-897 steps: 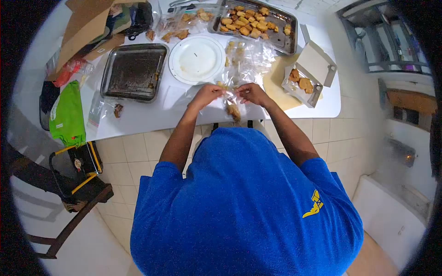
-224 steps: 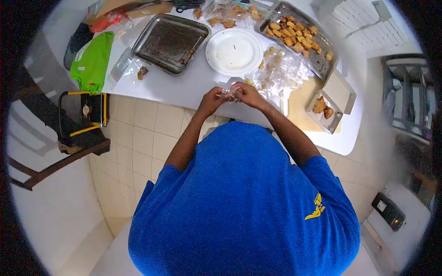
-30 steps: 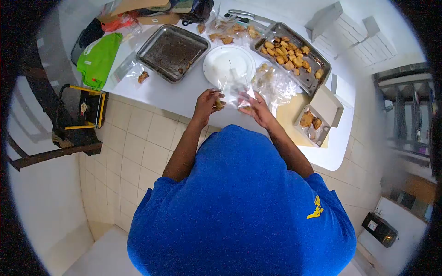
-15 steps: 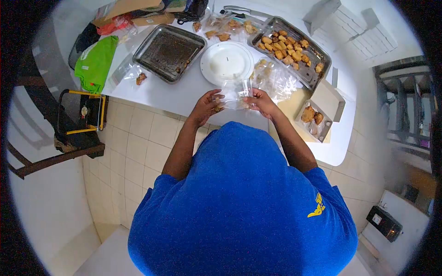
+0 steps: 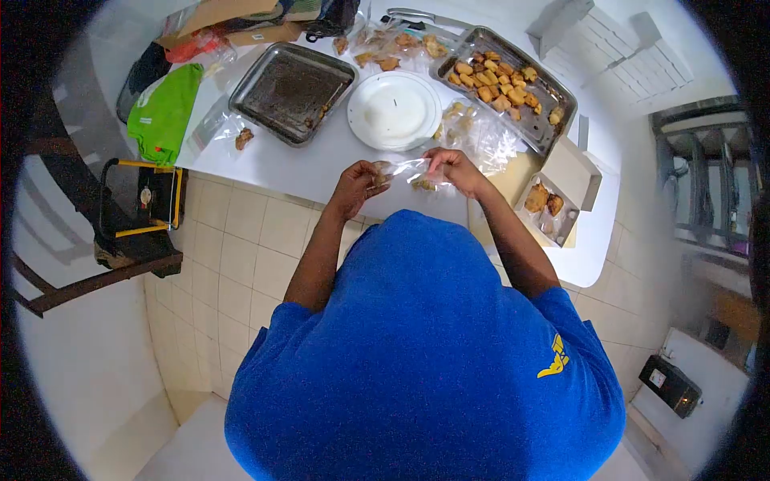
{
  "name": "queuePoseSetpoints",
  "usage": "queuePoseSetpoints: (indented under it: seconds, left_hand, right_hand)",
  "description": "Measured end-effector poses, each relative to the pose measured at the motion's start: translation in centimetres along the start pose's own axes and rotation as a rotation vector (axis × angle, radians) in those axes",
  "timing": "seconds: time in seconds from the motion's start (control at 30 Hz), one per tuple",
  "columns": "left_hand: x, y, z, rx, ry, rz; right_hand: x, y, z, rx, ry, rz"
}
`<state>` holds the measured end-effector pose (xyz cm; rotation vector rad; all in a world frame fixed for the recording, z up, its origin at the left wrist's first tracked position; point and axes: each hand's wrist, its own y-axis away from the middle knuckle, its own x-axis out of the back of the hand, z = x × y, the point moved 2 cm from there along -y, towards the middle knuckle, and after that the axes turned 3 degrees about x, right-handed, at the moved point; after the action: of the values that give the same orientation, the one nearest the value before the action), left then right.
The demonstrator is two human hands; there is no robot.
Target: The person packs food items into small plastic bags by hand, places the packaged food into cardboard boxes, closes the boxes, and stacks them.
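A clear plastic bag (image 5: 405, 168) stretches between my two hands at the table's front edge, just below the white plate (image 5: 394, 111). My left hand (image 5: 358, 187) is closed round the bag's left end, where something brownish shows through. The fingers of my right hand (image 5: 454, 170) pinch the right end of the bag. Under my right hand lies a small yellowish-brown piece (image 5: 423, 184), partly covered by plastic. More bagged pieces (image 5: 461, 120) and shiny loose plastic (image 5: 493, 144) lie right of the plate.
A dark empty tray (image 5: 293, 93) lies left of the plate; another tray (image 5: 561, 132) at the back right holds browned chunks. An open white box (image 5: 571, 184) with brown pieces stands at the right. A green bag (image 5: 166, 112) hangs over the left edge. Bagged food (image 5: 401, 44) lies behind.
My right hand has risen slightly and moved closer to the plate. The bag, earlier held up and spread over the plate's lower rim, is now lower and stretched sideways. My left hand stays nearly in place.
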<state>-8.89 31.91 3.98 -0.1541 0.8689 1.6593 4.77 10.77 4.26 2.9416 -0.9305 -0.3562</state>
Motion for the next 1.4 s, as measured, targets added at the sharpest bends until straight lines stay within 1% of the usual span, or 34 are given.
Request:
queuePoseSetpoints:
  seconds: [0.07, 0.17, 0.27, 0.37, 0.47, 0.57, 0.67, 0.77, 0.87, 0.97, 1.07, 1.1, 1.17, 1.27, 1.37, 1.4]
  left_hand:
    - [-1.8, 0.6, 1.3, -0.011, -0.109, 0.082]
    - [-2.3, 0.7, 1.8, -0.022, -0.201, 0.097]
    - [-2.3, 0.8, 2.2, -0.042, -0.243, 0.077]
    - [-1.5, 0.5, 1.7, -0.127, -0.215, -0.031]
    - [-1.5, 0.3, 1.5, -0.191, -0.160, -0.029]
    - [-0.9, -0.1, 1.4, -0.215, -0.050, -0.175]
    - [-1.3, 0.3, 1.7, -0.065, -0.073, 0.023]
    - [-1.4, 0.0, 1.4, -0.266, -0.249, -0.010]
    - [-1.9, 0.1, 1.6, -0.296, -0.198, -0.027]
    - [-2.1, 0.6, 1.7, -0.230, -0.239, 0.046]
    - [-3.2, 1.5, 2.8, -0.109, -0.250, -0.012]
    - [-3.2, 1.4, 2.8, -0.079, -0.250, -0.010]
    - [-3.5, 1.1, 2.9, -0.019, -0.253, -0.007]
    - [-3.4, 0.5, 2.7, -0.067, -0.020, -0.058]
    - [-4.8, 0.7, 3.3, -0.148, 0.121, -0.104]
    - [-5.6, 0.9, 3.7, -0.143, 0.145, -0.097]
  right_hand:
    - [0.1, -0.1, -0.9, 0.004, 0.131, -0.034]
    - [-0.6, 0.1, -3.2, -0.023, 0.108, -0.027]
    - [0.0, 0.1, -3.7, 0.076, 0.093, -0.066]
    - [0.5, 0.1, -3.2, 0.152, 0.115, -0.104]
    - [-0.1, 0.2, -3.3, 0.131, 0.071, -0.055]
    - [0.0, 0.4, -3.0, 0.150, 0.062, -0.103]
    - [0.3, 1.1, -3.0, -0.153, -0.165, -0.081]
    - [0.0, 1.1, -3.8, -0.175, -0.381, -0.077]
    - [0.4, 0.4, -2.5, -0.050, 0.147, -0.012]
    - [0.6, -0.3, -3.2, 0.005, 0.149, 0.103]
    - [-0.1, -1.1, -5.8, 0.071, -0.043, 0.148]
    - [-0.2, -1.3, -6.5, 0.067, -0.034, 0.138]
    - [-0.9, -1.9, -8.3, 0.083, -0.118, 0.146]
    - [-0.8, -2.6, -9.0, 0.080, -0.211, 0.179]
    - [-0.3, -3.4, -8.6, 0.063, -0.360, 0.211]
    - [-0.2, -3.6, -8.0, 0.060, -0.422, 0.221]
